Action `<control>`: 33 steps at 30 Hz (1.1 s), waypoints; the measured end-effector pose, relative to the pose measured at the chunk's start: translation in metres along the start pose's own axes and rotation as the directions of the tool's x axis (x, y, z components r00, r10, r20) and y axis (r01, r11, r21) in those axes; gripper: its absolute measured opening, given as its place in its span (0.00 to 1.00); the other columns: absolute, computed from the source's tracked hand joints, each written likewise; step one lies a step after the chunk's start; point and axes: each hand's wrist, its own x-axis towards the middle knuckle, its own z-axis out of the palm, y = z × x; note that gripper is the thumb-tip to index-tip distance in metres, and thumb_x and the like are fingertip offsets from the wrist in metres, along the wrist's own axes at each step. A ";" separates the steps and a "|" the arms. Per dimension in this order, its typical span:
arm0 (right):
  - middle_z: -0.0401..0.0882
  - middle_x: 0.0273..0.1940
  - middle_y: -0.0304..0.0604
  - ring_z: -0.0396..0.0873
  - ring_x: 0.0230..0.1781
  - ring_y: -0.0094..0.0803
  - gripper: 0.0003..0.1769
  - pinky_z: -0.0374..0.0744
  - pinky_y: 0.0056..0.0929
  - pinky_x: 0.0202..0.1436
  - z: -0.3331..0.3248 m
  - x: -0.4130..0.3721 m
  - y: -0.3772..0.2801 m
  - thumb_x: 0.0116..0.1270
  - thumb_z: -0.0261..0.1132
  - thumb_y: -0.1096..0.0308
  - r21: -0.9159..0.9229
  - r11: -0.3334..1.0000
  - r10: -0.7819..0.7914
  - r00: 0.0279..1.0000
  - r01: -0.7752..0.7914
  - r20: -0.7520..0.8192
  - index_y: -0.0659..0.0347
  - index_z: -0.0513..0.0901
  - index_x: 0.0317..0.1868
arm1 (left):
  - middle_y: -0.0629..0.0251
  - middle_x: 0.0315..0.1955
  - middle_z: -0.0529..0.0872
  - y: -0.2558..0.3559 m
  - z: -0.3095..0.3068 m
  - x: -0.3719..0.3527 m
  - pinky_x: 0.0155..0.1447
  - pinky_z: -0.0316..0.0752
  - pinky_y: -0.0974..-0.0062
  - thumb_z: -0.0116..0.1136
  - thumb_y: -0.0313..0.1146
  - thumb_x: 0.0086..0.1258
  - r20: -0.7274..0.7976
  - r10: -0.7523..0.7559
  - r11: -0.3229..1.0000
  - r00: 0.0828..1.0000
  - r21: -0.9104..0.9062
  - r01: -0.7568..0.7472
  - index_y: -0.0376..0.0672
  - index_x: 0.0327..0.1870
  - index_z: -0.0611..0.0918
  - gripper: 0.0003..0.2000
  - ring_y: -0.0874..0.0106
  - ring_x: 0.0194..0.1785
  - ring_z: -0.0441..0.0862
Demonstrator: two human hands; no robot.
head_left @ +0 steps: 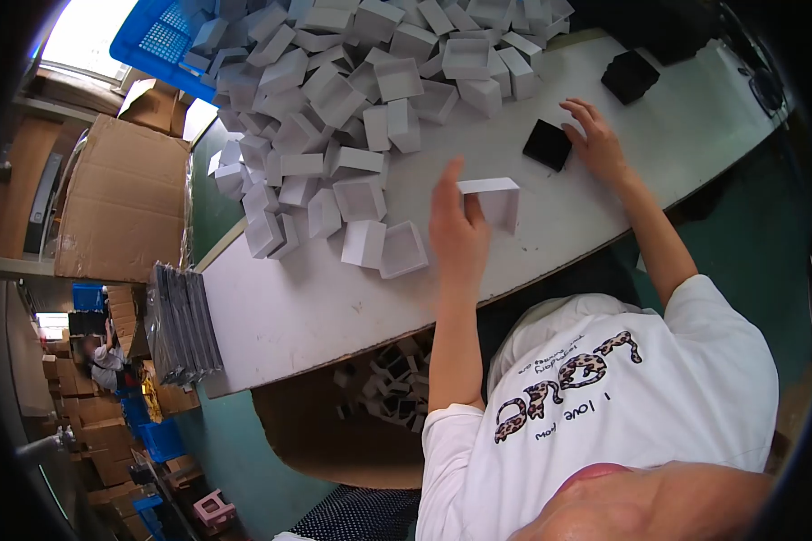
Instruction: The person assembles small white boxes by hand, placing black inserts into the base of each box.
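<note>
Locate white box (512,207) over near part of surface (325,316), right of box pile (397,79). Note hands apart: left hand (458,225) apparently clamped on left side of white box, right hand (597,146) unclamped with fingers spread, just right of black block (548,145). Treat white box as probably light, fairly stiff, smooth and easily dented. Grip by opposite side walls near corners; avoid squeezing open rim.

Box (512,209), smooth matt card, as are the piled boxes (361,198); block (547,145), matt, its material unclear; table (280,316), smooth, faintly scuffed; crate (144,41), moulded plastic; carton (122,194), creased cardboard; stack (185,320), wrapped in glossy clear film; shirt (695,361), matt printed cloth
</note>
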 end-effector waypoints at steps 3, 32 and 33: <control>0.76 0.71 0.53 0.80 0.64 0.58 0.23 0.80 0.51 0.65 -0.004 -0.012 -0.034 0.69 0.75 0.59 -0.103 0.981 -0.159 0.985 0.165 0.064 0.55 0.82 0.62 | 0.53 0.54 0.81 -0.020 0.044 -0.011 0.62 0.77 0.62 0.65 0.28 0.76 0.350 -0.146 0.985 0.925 0.140 0.102 0.43 0.70 0.79 0.22 0.56 0.56 0.82; 0.76 0.76 0.40 0.64 0.84 0.38 0.20 0.56 0.63 0.86 -0.001 -0.041 -0.063 0.77 0.68 0.59 0.394 0.762 -0.647 0.618 0.514 0.446 0.51 0.86 0.66 | 0.50 0.71 0.66 -0.035 0.042 -0.058 0.74 0.72 0.53 0.84 0.43 0.59 0.344 -0.017 1.000 0.939 -0.005 0.020 0.49 0.71 0.69 0.41 0.46 0.74 0.69; 0.77 0.75 0.39 0.65 0.83 0.38 0.20 0.57 0.61 0.85 -0.003 -0.036 -0.049 0.77 0.69 0.59 0.465 0.737 -0.670 0.622 0.491 0.405 0.52 0.86 0.66 | 0.50 0.71 0.67 -0.027 0.038 -0.056 0.74 0.72 0.53 0.84 0.44 0.59 0.389 -0.039 0.998 0.920 0.057 0.018 0.50 0.68 0.72 0.38 0.44 0.74 0.69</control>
